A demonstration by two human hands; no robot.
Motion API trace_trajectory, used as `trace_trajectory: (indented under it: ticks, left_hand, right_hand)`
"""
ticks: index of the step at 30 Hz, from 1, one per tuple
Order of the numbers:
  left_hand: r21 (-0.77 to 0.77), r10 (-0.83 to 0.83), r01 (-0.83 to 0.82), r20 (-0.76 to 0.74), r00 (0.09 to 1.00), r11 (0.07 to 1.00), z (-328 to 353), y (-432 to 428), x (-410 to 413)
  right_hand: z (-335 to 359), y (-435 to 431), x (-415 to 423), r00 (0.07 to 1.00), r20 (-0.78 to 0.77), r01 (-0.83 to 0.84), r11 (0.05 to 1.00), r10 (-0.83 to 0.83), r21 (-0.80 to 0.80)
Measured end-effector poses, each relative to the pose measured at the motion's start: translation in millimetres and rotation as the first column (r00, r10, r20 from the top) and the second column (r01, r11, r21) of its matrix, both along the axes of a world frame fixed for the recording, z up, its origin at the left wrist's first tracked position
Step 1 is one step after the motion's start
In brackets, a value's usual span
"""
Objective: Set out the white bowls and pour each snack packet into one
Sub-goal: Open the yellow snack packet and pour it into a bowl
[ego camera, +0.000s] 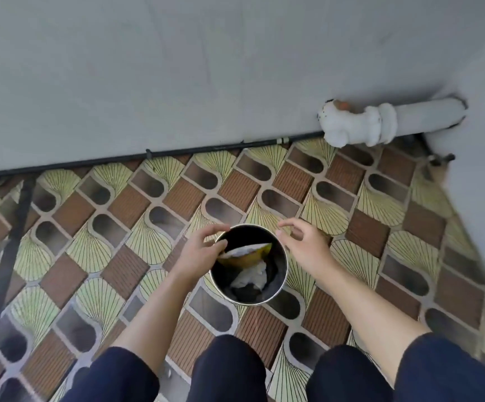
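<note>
Both my forearms reach forward and down from my dark-trousered knees (229, 372) towards a round metal bin (253, 303) with a black liner, which stands on the patterned floor (90, 198). My left grip (203, 250) is at the bin's left rim, wrist bent inward. The thumb lies on the near end of the packet (247, 252) and the fingers arch over the rim above it, so I am pinching the packet by that end. The packet is yellow with a silvery inside. It lies tilted across the upper half of the bin's mouth, inside the rim, with its far end pointing to the right. Below it in the bin sits a crumpled white wad (250, 277). My right grip (305, 245) hovers over the bin's right rim, palm down. Its fingers are spread and loosely curved towards the left one, wide and holding nothing, and I cannot tell whether it touches the rim. Beyond the bin a grey wall (177, 68) meets the floor. A black cable (177, 153) runs along its foot, and a white pipe (380, 120) lies at the right corner.
</note>
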State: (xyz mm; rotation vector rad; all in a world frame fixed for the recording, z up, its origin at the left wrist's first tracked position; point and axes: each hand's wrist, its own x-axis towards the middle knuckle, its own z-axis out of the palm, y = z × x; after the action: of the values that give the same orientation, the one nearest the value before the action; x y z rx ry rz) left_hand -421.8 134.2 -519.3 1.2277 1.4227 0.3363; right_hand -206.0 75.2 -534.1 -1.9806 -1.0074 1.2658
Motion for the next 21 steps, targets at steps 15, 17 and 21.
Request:
trace_trajectory:
  ticks: [15,17,21]
  left_hand:
    - [0.468,-0.348,0.292,0.037,0.937,0.834,465.1,43.4,70.2]
    - [0.52,-0.395,0.313,0.052,0.917,0.795,513.9,38.3,88.4]
    - [0.616,-0.492,0.345,0.081,0.867,0.708,577.6,17.6,137.7]
  right_hand:
    - [466.3,-3.4,42.5,0.978,0.114,0.094,0.864,-0.172,0.494]
    - [514.2,-16.5,56.7,0.964,0.133,0.119,0.82,-0.231,0.56]
    - [578.2,-58.8,91.8,0.918,0.145,0.189,0.729,-0.369,0.658]
